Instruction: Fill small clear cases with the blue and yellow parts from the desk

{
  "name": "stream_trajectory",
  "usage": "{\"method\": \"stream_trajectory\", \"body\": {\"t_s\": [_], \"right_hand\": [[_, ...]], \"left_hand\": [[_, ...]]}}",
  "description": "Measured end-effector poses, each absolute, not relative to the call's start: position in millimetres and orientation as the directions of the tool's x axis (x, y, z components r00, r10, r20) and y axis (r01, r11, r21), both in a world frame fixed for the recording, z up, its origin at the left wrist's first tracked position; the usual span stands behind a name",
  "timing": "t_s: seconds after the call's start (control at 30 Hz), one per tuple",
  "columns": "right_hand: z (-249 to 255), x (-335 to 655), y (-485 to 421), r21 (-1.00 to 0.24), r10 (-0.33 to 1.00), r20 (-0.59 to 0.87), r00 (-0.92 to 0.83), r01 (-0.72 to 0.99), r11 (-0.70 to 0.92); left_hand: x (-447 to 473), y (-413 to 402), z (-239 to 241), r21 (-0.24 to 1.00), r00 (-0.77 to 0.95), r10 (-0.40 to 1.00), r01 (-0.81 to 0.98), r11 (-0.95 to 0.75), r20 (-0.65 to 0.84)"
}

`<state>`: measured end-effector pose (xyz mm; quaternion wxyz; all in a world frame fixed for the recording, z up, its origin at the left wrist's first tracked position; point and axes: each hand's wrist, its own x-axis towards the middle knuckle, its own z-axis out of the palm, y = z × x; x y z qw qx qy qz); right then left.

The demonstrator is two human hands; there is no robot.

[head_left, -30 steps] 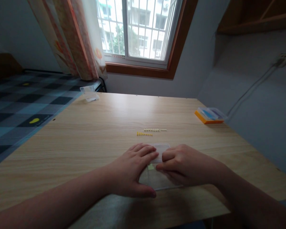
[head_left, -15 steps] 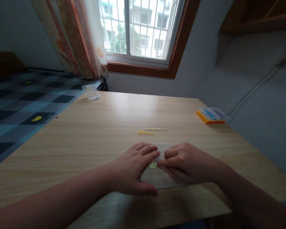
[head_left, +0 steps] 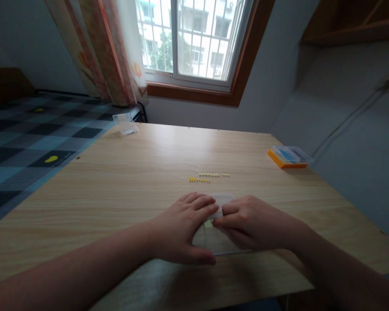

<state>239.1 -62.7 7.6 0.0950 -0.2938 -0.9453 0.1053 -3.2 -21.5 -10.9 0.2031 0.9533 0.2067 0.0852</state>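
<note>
A clear plastic box [head_left: 228, 244], its lid opened out flat, lies near the front of the wooden table. My left hand [head_left: 183, 229] rests over its left side with the thumb apart from the fingers. Curled over the right side is my right hand [head_left: 249, 222], fingers drawn together by the box's middle; anything between their tips is hidden. Beside those fingertips sits a small pale green piece [head_left: 208, 223] inside the box. Just beyond the box lie a row of tiny yellow pieces [head_left: 199, 180] and a row of tiny cream pieces [head_left: 210, 175].
An orange case with a clear lid [head_left: 287, 157] lies at the table's right edge. At the far left corner stands another clear box, opened [head_left: 125, 125]. A checked bed [head_left: 26, 138] borders the table [head_left: 116, 172] on the left; a wall is to the right.
My right hand's fingers have shifted very slightly left over the box. The left hand stays in place, and the small pieces lie as before.
</note>
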Motion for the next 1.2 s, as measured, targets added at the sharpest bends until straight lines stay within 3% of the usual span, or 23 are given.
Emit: {"method": "stream_trajectory", "body": {"t_s": [0.33, 0.73, 1.2], "right_hand": [[9.8, 235.2, -70.0, -0.286, 0.648, 0.094, -0.756, 0.603, 0.745], [6.2, 235.6, -69.2, -0.196, 0.613, 0.113, -0.782, 0.588, 0.785], [10.6, 231.4, -78.1, -0.215, 0.679, 0.132, -0.722, 0.648, 0.731]], "left_hand": [[-3.1, -21.5, -13.7, 0.425, 0.900, 0.422, 0.343, -0.837, 0.105], [-3.4, -21.3, -15.6, 0.413, 0.902, 0.410, 0.326, -0.850, 0.133], [-4.5, -21.4, -18.1, 0.404, 0.902, 0.412, 0.331, -0.853, 0.130]]}}
